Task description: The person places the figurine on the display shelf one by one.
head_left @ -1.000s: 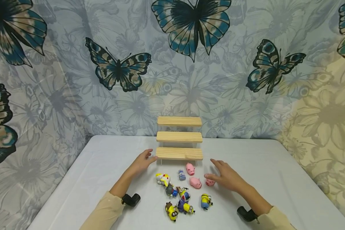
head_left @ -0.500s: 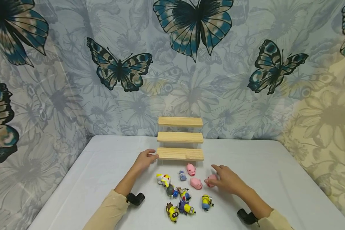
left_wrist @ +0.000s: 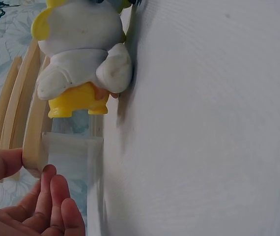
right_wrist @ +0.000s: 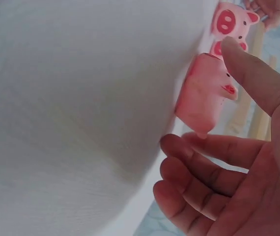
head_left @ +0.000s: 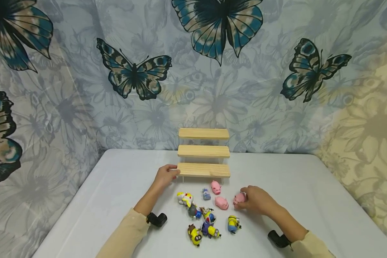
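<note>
My left hand (head_left: 164, 176) pinches the left end of the lowest plank (head_left: 204, 170) of a three-step wooden display stand. In the left wrist view the thumb lies on the plank's end (left_wrist: 34, 152), with fingertips below it. My right hand (head_left: 258, 200) is at a pink toy pig (head_left: 239, 198) on the table, its thumb and fingers curled round it. The right wrist view has this pig's body (right_wrist: 204, 96) between thumb and index finger. Two more pink pigs, one (head_left: 215, 187) by the stand and one (head_left: 221, 202) nearer, lie left of that hand.
Several small figures lie on the white table: a white-and-yellow one (head_left: 185, 199), a small blue one (head_left: 206, 194), and yellow Minion figures, including one (head_left: 233, 224) at the right and one (head_left: 194, 235) near the front. Butterfly-print cloth (head_left: 213, 107) hangs behind the table.
My left hand has moved slightly right onto the plank's end. My right hand has lowered, and its thumb and fingers have come round the right-hand pig.
</note>
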A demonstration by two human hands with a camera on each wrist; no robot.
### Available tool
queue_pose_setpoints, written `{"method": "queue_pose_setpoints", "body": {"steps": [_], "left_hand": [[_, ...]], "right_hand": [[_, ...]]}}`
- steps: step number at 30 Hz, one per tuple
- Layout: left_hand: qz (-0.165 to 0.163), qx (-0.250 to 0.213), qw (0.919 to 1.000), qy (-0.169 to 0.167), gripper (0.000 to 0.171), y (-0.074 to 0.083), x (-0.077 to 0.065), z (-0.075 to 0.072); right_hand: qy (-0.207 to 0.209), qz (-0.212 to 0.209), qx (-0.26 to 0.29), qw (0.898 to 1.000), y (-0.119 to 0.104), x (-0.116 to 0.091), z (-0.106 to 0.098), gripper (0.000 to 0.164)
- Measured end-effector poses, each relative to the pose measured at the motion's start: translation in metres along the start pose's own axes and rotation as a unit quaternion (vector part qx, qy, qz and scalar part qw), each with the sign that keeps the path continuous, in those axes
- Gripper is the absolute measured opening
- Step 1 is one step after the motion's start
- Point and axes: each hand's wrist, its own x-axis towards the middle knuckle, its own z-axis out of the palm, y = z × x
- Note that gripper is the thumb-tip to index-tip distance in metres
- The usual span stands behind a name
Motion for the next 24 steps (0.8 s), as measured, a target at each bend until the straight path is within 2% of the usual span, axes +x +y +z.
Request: {"method": "queue_pose_setpoints", "body": {"steps": [5, 9, 14, 17, 21, 24], "left_hand": [[-0.005, -0.010, 0.9999, 0.003, 0.040, 0.0048, 0.0013, -0.0007], [-0.014, -0.010, 0.9998, -0.001, 0.040, 0.0037, -0.0002, -0.0015], [-0.010, -0.007, 0.9999, -0.001, 0.039, 0.0063, 0.0003, -0.0019], [-0.009, -0.008, 0.9999, 0.002, 0.038, 0.0022, -0.0004, -0.0016], [-0.003, -0.008, 1.0000, 0.005, 0.037, -0.0027, -0.0023, -0.0005], [-0.002, -0.009, 0.9999, 0.008, 0.037, 0.0006, -0.0027, -0.0004]], "right_hand": [[0.004, -0.010, 0.004, 1.000, 0.0000, 0.0008, -0.0015, 0.049], [0.002, -0.008, -0.002, 1.000, -0.0003, 0.0000, -0.0003, 0.050], [0.014, -0.002, -0.007, 1.000, -0.0014, 0.0013, -0.0018, 0.052], [0.016, -0.001, -0.004, 1.000, -0.0034, 0.0006, -0.0004, 0.053], [0.022, -0.004, -0.007, 1.000, -0.0052, -0.0019, 0.0017, 0.050], [0.032, -0.016, -0.014, 0.999, -0.0045, -0.0015, 0.0014, 0.047]]}}
